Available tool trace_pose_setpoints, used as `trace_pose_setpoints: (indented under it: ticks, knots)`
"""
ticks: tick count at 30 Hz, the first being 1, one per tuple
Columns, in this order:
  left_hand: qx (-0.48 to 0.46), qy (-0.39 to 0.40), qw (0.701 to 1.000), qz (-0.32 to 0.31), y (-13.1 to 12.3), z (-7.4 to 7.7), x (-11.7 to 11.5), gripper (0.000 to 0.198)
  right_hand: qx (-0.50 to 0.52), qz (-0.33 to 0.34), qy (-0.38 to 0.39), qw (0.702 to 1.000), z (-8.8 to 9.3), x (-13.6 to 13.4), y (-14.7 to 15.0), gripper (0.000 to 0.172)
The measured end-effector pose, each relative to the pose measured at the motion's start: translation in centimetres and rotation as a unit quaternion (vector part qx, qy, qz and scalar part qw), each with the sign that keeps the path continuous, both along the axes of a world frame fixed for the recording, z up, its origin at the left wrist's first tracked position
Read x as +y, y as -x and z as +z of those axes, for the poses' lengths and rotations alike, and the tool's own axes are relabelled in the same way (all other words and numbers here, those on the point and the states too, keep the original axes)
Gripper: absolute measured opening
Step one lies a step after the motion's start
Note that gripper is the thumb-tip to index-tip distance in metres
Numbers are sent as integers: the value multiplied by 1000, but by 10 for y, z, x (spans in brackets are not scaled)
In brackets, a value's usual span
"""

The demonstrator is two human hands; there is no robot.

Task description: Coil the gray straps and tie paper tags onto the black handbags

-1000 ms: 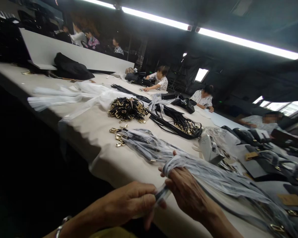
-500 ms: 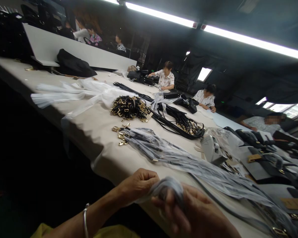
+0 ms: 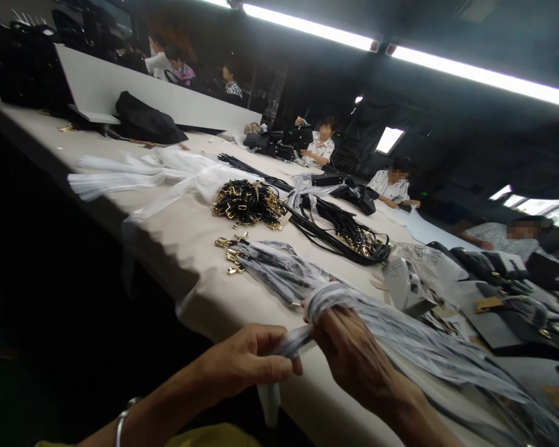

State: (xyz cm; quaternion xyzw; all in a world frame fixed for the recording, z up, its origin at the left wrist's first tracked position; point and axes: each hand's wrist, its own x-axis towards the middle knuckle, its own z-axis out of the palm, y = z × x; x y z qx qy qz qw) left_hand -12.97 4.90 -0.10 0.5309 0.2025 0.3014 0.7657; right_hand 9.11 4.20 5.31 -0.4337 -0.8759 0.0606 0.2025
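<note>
My left hand (image 3: 242,366) is closed in a pinch on the end of a clear plastic-sleeved strap (image 3: 292,343) near the table's front edge. My right hand (image 3: 349,357) is closed too, with the same sleeved strap wound over its fingers (image 3: 328,298). Just beyond my hands lies a pile of plastic-wrapped straps (image 3: 279,267) with gold clasps (image 3: 230,251) at its left end.
On the long pale table (image 3: 186,242) lie a heap of black and gold buckles (image 3: 246,202), black straps (image 3: 335,230), white plastic sleeves (image 3: 135,171), a tape dispenser (image 3: 403,285) and dark bags (image 3: 498,273). Other people sit working along the far side.
My right hand went from a blurred spot low near me back up onto the table, the sleeved strap wrapped over its fingers. My left hand keeps its pinch. The view shifted slightly.
</note>
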Motion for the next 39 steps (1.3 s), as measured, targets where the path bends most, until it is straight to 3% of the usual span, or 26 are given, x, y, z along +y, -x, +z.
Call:
trace_pose_setpoints:
  ticks: [2,5,8,10,13,15,17,20,25,29,32,35,39]
  knots:
    - [50,-6,999,-18,8,-1,10,37,-91,-15,43,995,0,-9,-3,7]
    - [147,-66,987,12,8,-8,23,24,-168,-71,144,973,2,-25,-6,7]
    - [179,-112,977,20,-1,-19,32,23,-157,-120,288,937,8,-38,-8,13]
    - [143,-143,979,-20,-9,-24,35,23,-65,-120,439,888,14,-43,-10,23]
    - [59,-164,981,-83,-16,-28,32,32,184,-70,621,759,17,-46,-11,43]
    - [31,-101,987,-120,-18,-27,27,41,360,-41,637,681,14,-47,-9,48]
    - [11,-13,989,-148,-20,-24,22,50,487,-24,610,624,9,-50,-4,48]
    - [-67,81,981,-165,-28,-23,18,55,566,-21,584,582,6,-53,6,49]
    - [-225,154,959,-85,-42,-32,18,64,611,-25,538,580,23,-48,15,47]
    - [-184,102,977,19,-41,-35,13,58,710,-47,404,575,39,-39,8,32]
    - [-109,54,989,79,-44,-37,5,46,731,-86,295,610,46,-36,3,29]
    - [-114,30,986,116,-53,-42,-1,42,706,-89,247,658,52,-34,8,28]
    - [-142,80,986,35,-63,-45,-1,40,642,-69,181,742,50,-28,24,26]
